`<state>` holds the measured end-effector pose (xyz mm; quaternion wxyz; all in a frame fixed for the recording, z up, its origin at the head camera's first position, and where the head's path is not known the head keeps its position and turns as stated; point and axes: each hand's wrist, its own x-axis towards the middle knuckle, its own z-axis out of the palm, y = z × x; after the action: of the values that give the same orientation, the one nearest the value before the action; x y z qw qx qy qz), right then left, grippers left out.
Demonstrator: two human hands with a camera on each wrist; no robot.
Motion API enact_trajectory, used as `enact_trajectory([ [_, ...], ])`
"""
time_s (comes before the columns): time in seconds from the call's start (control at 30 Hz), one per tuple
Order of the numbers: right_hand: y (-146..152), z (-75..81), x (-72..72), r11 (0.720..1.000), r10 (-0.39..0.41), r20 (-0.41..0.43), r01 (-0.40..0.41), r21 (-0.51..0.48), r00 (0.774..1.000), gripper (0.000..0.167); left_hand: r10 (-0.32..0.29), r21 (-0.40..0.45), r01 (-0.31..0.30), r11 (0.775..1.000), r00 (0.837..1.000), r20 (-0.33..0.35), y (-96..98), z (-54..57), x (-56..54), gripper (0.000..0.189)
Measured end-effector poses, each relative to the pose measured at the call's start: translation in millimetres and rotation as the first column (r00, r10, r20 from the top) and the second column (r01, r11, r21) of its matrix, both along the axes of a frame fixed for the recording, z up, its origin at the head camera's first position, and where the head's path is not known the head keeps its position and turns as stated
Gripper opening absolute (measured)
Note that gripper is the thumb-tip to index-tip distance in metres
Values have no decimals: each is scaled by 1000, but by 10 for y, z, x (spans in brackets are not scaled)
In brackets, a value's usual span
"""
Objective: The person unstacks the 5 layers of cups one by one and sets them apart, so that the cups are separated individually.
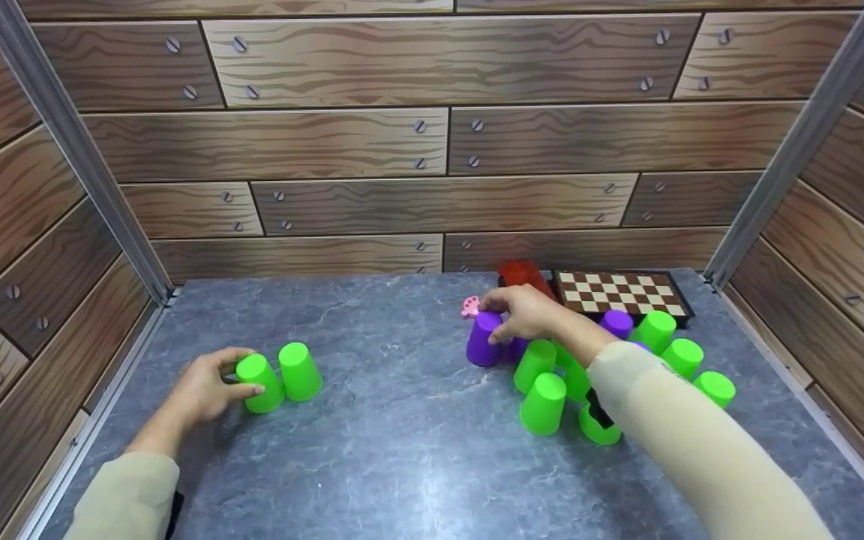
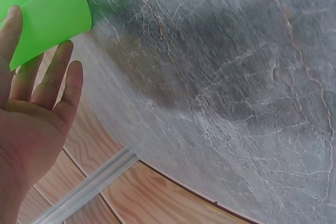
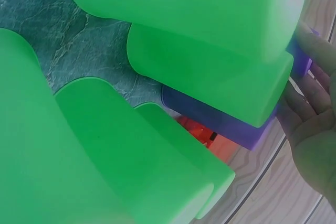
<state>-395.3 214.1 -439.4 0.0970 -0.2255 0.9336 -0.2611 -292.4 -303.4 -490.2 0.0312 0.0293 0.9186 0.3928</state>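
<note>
On the left side of the table, my left hand [image 1: 211,386] grips an upside-down green cup [image 1: 259,384] between thumb and fingers. Another green cup [image 1: 300,371] stands close on its right. The left wrist view shows the thumb on the near side of the held green cup [image 2: 58,19]. Farther back, right of centre, my right hand [image 1: 526,311] pinches an upside-down purple cup [image 1: 484,341] near its top. Seen from the right wrist, green cups [image 3: 210,77] hide most of that purple cup [image 3: 301,61].
Several green cups [image 1: 543,405] and a few purple cups [image 1: 616,323] stand clustered under and beside my right forearm. Behind them lie a checkered board [image 1: 623,292] and a red object [image 1: 522,276]. A small pink paw-shaped piece [image 1: 470,307] lies behind the held purple cup. Wood-patterned walls [image 1: 342,142] enclose the table.
</note>
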Motion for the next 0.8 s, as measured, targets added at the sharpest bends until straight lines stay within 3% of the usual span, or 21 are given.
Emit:
enact_trajectory([
  [0.2,-29,-26,-1,1000,28,-31,-27,7,999,48,-8,8,8,1000,1000,3,7,9,10,62],
  [0.8,-52,-5,9,1000,2,-31,-2,20,1000,58,-9,13,9,1000,1000,-5,11,21,0,62],
])
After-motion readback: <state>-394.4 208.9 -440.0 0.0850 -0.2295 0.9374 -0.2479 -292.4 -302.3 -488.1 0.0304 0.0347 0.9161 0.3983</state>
